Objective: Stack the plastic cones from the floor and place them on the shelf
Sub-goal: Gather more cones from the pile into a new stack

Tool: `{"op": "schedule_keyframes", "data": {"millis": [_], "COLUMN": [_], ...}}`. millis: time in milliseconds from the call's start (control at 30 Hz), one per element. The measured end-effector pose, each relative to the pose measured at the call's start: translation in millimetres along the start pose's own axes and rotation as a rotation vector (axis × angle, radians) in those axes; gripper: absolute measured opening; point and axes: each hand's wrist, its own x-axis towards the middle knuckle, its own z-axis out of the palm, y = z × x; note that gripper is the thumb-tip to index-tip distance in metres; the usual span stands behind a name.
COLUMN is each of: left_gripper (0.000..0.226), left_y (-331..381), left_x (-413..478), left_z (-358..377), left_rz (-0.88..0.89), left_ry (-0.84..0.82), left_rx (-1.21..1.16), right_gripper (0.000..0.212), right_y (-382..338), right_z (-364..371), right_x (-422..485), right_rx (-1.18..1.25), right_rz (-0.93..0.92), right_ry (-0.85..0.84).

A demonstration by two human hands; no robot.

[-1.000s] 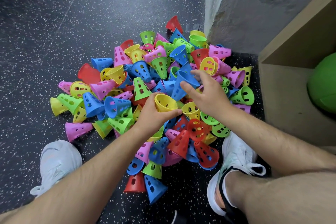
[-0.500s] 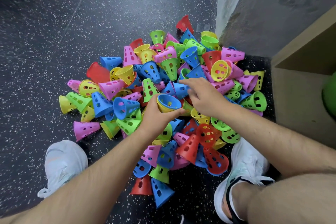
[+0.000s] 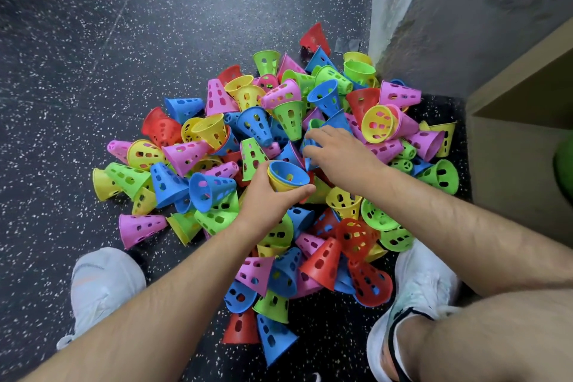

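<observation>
A nested blue-in-yellow cone stack (image 3: 286, 178) is gripped by the left hand (image 3: 269, 200); the right hand (image 3: 338, 155) is curled over a partly hidden blue cone (image 3: 310, 146), grasp unclear.

Probably gym: speckled rubber floor (image 3: 93, 40)

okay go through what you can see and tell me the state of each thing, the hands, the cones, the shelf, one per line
left hand: closed around a small stack of cones
held stack: blue cone nested inside a yellow one, open end up
right hand: reaching into the pile, fingers on a blue cone; grip unclear
cone pile: loose on the floor, unstacked, lying at all angles
shelf: no cones visible on it
</observation>
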Motion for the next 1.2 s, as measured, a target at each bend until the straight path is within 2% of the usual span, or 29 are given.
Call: {"op": "schedule_keyframes", "data": {"millis": [133, 200, 267, 467, 600, 667, 733, 800, 900, 967, 1100, 1200], "left_gripper": [0.059, 0.059, 0.057, 0.061, 0.059, 0.062, 0.063, 0.062, 0.055, 0.051, 0.051, 0.052], "left_y": [4, 11, 17, 34, 41, 40, 40, 40, 41, 41, 38, 36], "left_x": [3, 4, 6, 16, 16, 17, 17, 15, 10, 6, 2, 3], "left_z": [9, 15, 22, 39, 41, 39, 38, 36, 33, 30, 26, 26], "left_rz": [0.003, 0.006, 0.014, 0.071, 0.059, 0.057, 0.049, 0.046, 0.055, 0.048, 0.032, 0.023], "left_ry": [-0.004, -0.01, -0.022, -0.025, -0.016, 0.0, 0.01, 0.01, 0.022, 0.022, 0.016, 0.005], "left_rx": [-0.003, -0.001, -0.007, -0.009, -0.002, 0.023, 0.039, 0.049, 0.056, 0.043, 0.026, 0.009], "right_gripper": [0.008, 0.013, 0.016, 0.016, 0.038, 0.041, 0.04, 0.044, 0.063, 0.069, 0.05, 0.035], "right_y": [17, 21, 20, 14, 16, 20, 28, 36, 43, 45, 42, 38], "right_z": [-15, -27, -37, -37, -37, -38, -35, -30, -22, -18, -17, -16], "right_x": [-12, -20, -29, -47, -49, -44, -37, -27, -11, -3, 0, -5], "right_rx": [0.197, 0.375, 0.519, 0.698, 0.795, 0.862, 0.788, 0.592, 0.238, 0.074, -0.013, -0.01], "right_rz": [0.139, 0.275, 0.353, 0.286, 0.334, 0.361, 0.35, 0.302, 0.26, 0.228, 0.214, 0.2], "right_ry": [0.27, 0.389, 0.427, 0.266, 0.092, 0.093, 0.134, 0.134, 0.003, -0.048, -0.042, 0.075]}}
